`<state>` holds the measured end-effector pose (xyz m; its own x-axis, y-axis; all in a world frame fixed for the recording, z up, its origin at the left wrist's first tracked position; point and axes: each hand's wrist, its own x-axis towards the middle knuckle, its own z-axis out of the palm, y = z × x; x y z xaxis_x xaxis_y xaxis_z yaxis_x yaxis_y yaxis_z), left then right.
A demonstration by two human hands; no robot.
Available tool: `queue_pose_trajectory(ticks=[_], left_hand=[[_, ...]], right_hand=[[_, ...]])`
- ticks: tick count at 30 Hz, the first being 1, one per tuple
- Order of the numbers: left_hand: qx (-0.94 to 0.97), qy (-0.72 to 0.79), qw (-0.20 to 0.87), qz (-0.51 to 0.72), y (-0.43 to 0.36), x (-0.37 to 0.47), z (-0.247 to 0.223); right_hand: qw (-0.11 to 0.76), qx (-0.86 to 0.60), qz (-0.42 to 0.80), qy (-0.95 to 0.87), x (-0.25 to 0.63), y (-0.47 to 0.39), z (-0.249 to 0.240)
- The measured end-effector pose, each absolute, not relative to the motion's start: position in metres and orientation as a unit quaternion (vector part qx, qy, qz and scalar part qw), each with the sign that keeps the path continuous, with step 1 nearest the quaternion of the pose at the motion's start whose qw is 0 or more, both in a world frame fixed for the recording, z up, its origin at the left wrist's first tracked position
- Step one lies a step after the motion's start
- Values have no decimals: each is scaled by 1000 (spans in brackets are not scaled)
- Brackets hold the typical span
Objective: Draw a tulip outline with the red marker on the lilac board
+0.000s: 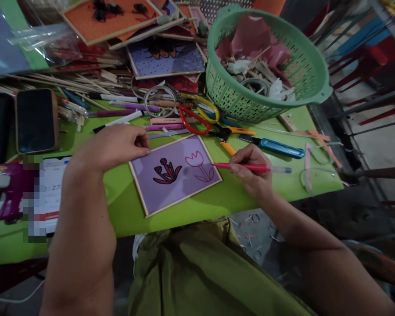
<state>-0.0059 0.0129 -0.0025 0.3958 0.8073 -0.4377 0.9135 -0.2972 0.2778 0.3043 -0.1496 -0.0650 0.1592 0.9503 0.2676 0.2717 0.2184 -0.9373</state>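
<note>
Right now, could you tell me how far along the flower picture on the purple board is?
Done: the left flower on the purple board is filled in dark. In hand: the right hand holds a red pen at the tulip, while the left hand steadies the board's corner. Left: the tulip is only an outline, unfilled.

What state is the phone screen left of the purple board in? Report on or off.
Off: the phone lies face up, its screen dark and blank.

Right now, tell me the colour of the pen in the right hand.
The pen in the right hand is pink-red with a clear cap end, seen in the head view.
</note>
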Motion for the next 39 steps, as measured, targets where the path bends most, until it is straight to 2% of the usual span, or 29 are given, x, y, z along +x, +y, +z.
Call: queue_pose_trajectory(ticks=[8,13,16,24,39], left_hand=[[836,509,189,-83,11,-7,-7],[841,505,129,-144,-1,1,7],[840,508,102,-164,-7,7,14],[836,515,116,-148,-4,9,11],[832,519,145,-134,-1,7,3]], right_hand=[[541,-551,328,-544,306,-136,-71],[558,-543,322,-538,305,-131,-69],[559,-518,365,-535,305,-129,-67],[496,-486,461,-553,300,-126,-71],[453,-525,426,-581,303,-126,-68]])
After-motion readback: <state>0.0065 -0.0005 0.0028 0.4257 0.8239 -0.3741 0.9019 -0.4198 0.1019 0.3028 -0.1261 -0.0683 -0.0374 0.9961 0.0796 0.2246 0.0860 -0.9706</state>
